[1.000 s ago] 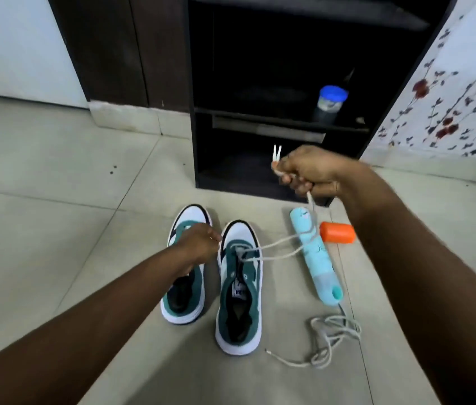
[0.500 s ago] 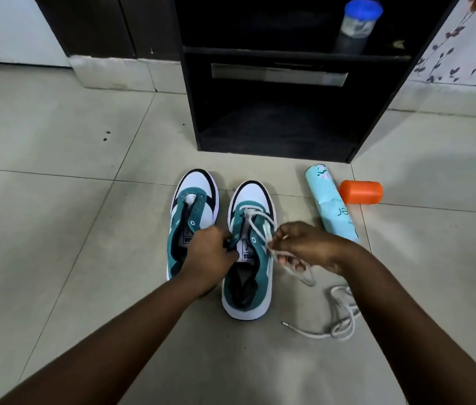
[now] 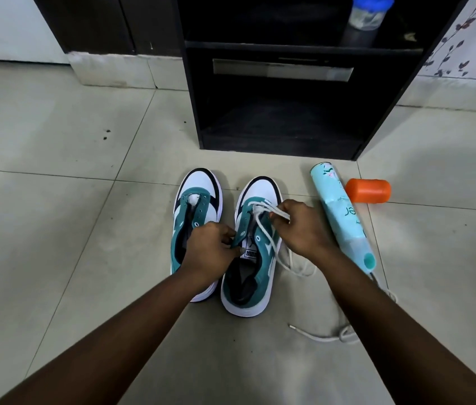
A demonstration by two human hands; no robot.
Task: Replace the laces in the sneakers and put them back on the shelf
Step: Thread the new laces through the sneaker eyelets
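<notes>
On the floor before the shelf (image 3: 277, 124), our left hand (image 3: 207, 252) pinches the right sneaker (image 3: 251, 258) steady while our right hand (image 3: 301, 226) grasps its lace (image 3: 266, 226); it looks soft and limp, best held near the tip.

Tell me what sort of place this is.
Most likely a room in a home, perhaps near an entryway. The floor is large pale tiles, a dark wooden shelf unit stands against the wall, and flower-patterned wallpaper covers the wall to its right.
</notes>
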